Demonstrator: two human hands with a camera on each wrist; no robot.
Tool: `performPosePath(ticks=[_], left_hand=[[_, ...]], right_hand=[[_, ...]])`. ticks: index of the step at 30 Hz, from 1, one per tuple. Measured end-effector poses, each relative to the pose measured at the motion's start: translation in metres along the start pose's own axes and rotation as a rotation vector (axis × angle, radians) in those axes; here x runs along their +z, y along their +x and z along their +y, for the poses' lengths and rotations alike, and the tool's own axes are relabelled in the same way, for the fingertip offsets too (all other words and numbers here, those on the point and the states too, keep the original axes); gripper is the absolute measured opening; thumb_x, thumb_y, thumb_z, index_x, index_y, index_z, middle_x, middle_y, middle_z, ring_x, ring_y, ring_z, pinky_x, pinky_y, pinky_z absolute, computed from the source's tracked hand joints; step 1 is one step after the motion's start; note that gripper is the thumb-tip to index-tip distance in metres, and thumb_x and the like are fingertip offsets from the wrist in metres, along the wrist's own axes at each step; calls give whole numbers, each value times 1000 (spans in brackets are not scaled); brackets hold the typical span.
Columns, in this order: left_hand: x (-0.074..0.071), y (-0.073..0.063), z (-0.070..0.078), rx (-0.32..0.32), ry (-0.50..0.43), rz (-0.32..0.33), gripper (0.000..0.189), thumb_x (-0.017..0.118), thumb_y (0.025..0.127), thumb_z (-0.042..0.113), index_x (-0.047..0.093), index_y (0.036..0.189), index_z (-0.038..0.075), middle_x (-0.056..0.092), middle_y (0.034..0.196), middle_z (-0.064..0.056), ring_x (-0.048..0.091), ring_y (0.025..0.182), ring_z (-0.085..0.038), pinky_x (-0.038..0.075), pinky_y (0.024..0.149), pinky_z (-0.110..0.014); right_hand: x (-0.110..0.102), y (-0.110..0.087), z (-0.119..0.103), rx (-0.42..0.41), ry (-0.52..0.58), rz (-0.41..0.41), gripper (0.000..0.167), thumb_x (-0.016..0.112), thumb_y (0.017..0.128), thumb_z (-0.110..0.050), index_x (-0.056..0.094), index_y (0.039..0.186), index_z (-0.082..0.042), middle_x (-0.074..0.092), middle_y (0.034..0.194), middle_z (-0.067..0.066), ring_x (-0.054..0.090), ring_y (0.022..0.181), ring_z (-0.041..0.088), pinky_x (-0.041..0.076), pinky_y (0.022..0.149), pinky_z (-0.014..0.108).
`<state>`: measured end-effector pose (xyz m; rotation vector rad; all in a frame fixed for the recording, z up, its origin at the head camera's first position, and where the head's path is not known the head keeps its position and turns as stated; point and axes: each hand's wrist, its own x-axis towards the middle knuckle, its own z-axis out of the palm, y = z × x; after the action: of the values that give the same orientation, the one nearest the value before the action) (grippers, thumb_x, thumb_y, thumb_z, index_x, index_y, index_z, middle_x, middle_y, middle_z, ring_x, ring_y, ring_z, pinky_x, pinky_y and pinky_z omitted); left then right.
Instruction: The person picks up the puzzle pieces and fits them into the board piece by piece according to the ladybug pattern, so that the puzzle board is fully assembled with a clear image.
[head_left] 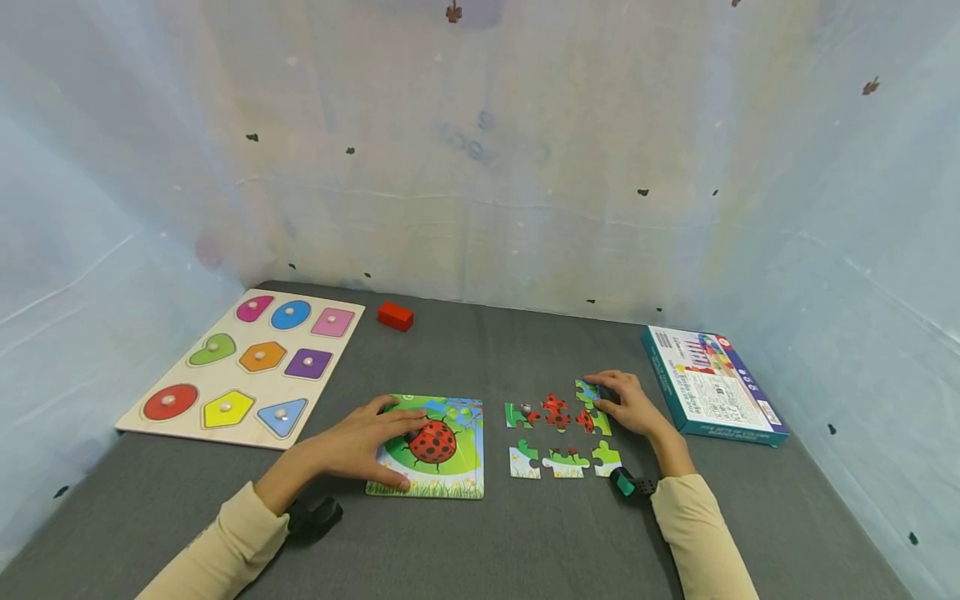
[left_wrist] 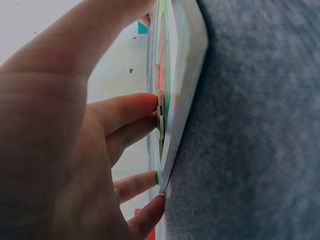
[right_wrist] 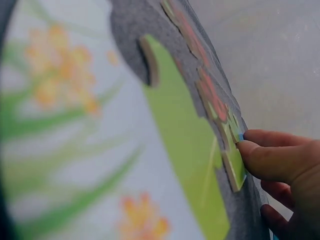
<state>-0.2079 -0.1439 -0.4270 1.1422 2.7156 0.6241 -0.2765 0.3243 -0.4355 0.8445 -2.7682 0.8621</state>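
Observation:
A square ladybug puzzle board lies on the grey table, its picture facing up. My left hand rests across its left part, fingers spread on the picture and thumb near the front edge. In the left wrist view, fingertips touch the face and rim of the board. To the right, loose jigsaw pieces lie in rough rows showing another ladybug. My right hand pinches the green and blue puzzle piece at the back right, between thumb and index finger. That piece meets the green piece in front of it.
A wooden shape board with knobbed pieces lies at the left. Behind the ladybug board sits a red block. A flat printed box lies right of my right hand. Pale sheeting hangs along the table's back and sides.

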Motion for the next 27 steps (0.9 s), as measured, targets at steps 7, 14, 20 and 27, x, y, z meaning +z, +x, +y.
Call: performPosePath(ticks=[7,14,20,27], left_hand=[[0,0,0,1,3,5,87,64,71,68,43,141,20,38,146,2,20,135,-39,24,99,-64],[1,0,-1,-1,8,3,87,63,71,68,43,141,20,37,147,2,21,134,-40,25,98,-64],[1,0,-1,-3,11,3,87,63,72,68,42,141,20,37,147,2,21,135,-39,25,98,-64],[1,0,-1,-13,16,0,87,63,72,69,42,141,22,38,147,3,21,135,-38,25,99,-64]], right_hand=[[3,0,1,37,-11,18,38,61,88,-5,55,125,3,50,121,23,35,115,41,26,92,59],[7,6,-10,-16,23,89,37,61,88,-4,55,124,3,50,119,23,36,112,39,26,90,56],[16,14,-36,-85,56,122,38,62,87,-3,55,124,1,50,119,20,34,114,38,26,91,58],[35,26,-73,-198,71,122,36,61,88,-3,55,124,1,50,116,19,34,112,36,26,91,54]])
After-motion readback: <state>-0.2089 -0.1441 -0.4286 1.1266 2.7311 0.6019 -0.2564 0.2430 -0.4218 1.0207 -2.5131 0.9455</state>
